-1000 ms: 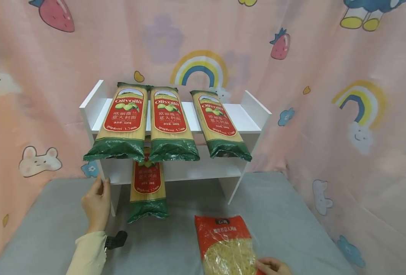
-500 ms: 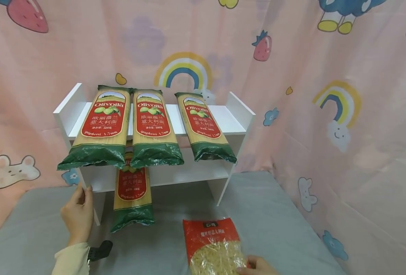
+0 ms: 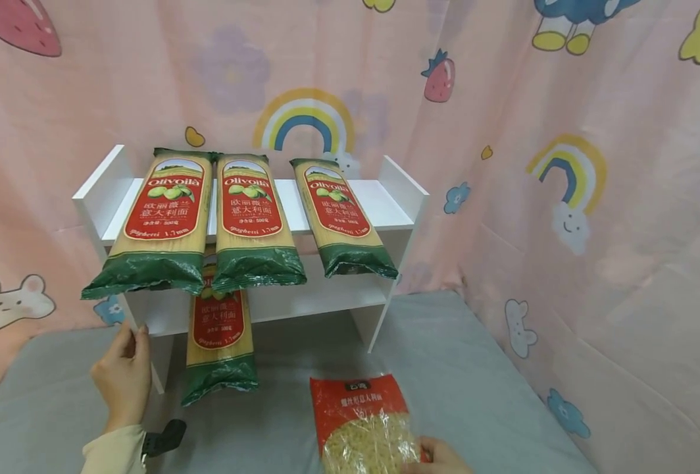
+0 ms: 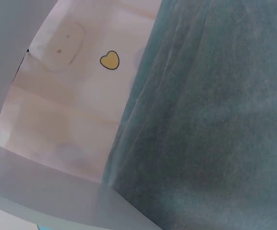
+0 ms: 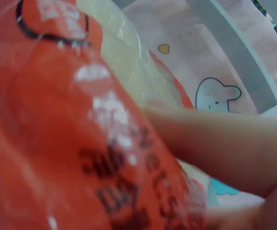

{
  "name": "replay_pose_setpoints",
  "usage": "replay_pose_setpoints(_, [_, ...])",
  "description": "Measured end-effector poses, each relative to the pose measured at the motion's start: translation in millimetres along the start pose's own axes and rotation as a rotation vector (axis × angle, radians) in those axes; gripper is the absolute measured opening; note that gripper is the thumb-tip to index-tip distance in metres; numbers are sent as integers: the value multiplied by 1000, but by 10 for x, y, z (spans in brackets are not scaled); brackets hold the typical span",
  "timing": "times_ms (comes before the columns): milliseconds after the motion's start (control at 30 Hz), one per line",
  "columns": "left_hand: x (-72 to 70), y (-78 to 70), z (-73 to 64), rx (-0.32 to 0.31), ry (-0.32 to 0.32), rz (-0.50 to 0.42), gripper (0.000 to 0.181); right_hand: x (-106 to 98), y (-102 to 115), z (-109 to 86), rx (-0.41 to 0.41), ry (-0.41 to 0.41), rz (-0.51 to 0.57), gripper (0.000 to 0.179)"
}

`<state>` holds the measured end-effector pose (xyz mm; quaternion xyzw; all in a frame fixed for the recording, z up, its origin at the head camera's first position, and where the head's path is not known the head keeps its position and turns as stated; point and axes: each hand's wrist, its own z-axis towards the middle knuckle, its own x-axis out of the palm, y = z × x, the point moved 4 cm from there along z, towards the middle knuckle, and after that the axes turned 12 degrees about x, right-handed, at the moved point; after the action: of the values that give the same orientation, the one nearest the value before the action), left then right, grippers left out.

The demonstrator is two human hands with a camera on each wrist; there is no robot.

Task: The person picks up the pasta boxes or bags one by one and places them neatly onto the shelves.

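Observation:
My left hand (image 3: 124,375) grips the left side panel of a white two-tier shelf (image 3: 320,299) at the lower tier's height. In the left wrist view only pale shelf panels (image 4: 47,187) show, not the hand. My right hand (image 3: 439,457), partly cut off by the frame's bottom, holds the right edge of a red bag of spiral pasta (image 3: 362,421) in front of the shelf. Up close in the right wrist view, fingers (image 5: 215,143) press against the red wrapper (image 5: 57,129). Whether the bag touches the grey cloth is unclear.
Three spaghetti packs (image 3: 252,224) lie on the top tier, jutting past its front edge. Another spaghetti pack (image 3: 220,342) juts from the lower tier at the left. Grey cloth (image 3: 445,368) covers the surface; a pink patterned curtain (image 3: 504,85) hangs behind.
The head view has turned, so the shelf, packs and bag all appear farther left. My left hand still grips the panel and my right hand still holds the pasta bag.

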<state>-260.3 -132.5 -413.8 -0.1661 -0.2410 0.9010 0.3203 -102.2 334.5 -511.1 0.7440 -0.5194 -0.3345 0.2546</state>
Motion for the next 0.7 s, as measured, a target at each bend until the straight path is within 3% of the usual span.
replay_pose_setpoints(100, [-13, 6, -5, -7, -9, 4, 15, 19, 3, 9, -47, 22, -29, 52])
replay_pose_setpoints(300, [-5, 14, -18, -24, -2, 19, 18, 57, -43, 21, -186, 140, 158, 54])
replay_pose_setpoints(433, [-4, 21, -16, -22, 0, 27, 17, 74, 22, 1, -272, 98, 123, 48])
replay_pose_setpoints(700, [9, 27, -3, -28, 20, 14, 18, 108, 10, 3, -227, 24, 179, 42])
